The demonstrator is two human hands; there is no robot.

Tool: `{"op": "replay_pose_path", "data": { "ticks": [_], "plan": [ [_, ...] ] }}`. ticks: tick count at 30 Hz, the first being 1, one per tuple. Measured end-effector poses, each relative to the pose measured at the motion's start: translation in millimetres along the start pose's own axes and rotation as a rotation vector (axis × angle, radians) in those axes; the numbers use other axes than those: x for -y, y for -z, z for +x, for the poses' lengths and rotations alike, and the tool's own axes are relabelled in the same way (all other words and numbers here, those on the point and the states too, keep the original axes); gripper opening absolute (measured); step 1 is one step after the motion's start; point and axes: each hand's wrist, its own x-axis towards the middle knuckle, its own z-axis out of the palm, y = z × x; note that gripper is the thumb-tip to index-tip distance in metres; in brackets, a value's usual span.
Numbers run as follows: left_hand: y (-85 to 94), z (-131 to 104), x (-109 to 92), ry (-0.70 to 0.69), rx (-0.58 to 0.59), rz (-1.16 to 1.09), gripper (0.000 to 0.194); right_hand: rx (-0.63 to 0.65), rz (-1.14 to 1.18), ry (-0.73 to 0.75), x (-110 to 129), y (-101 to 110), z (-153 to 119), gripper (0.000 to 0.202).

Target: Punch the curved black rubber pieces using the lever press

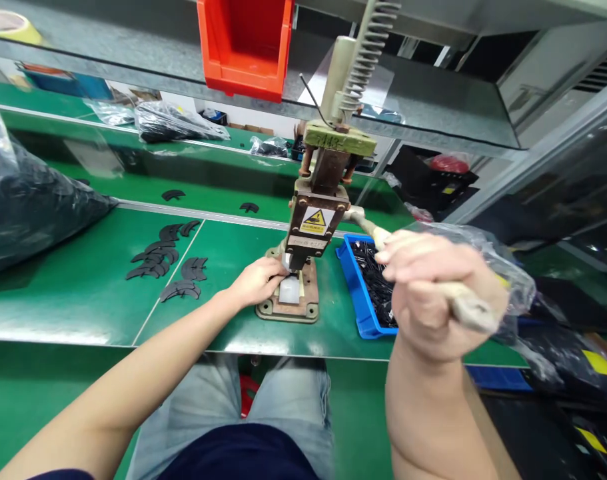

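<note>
A hand-lever press (317,213) with a yellow warning label stands upright on the green worktop. My right hand (438,293) is wrapped round its lever (368,227), right of the press and close to the camera. At the press base (310,290), my left hand (260,280) has its fingers pinched together, holding a small black part (292,274) just under the ram (299,259). Most of that part is hidden by the fingers and the ram. In front of it lies a pale block (289,291) on the base.
Several curved black plastic pieces (156,257) lie left of the press. A blue tray (356,287) of small black parts sits to its right. A large bag (33,200) stands far left. Above hangs a shelf (133,63) with a red bin (246,73).
</note>
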Motion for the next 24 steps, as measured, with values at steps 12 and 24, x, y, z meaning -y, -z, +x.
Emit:
{"op": "replay_pose_path", "data": {
  "ticks": [12, 24],
  "plan": [
    [21.2, -33.2, -4.9, 0.044, -0.057, 0.056, 0.028, -0.092, -0.163, 0.045, -28.2, -3.4, -93.6, 0.02],
    [123.6, -177.5, 76.2, 0.553, -0.008, 0.388, 0.041, -0.349, -0.126, 0.13, -46.9, -17.8, -94.3, 0.019]
  ]
}}
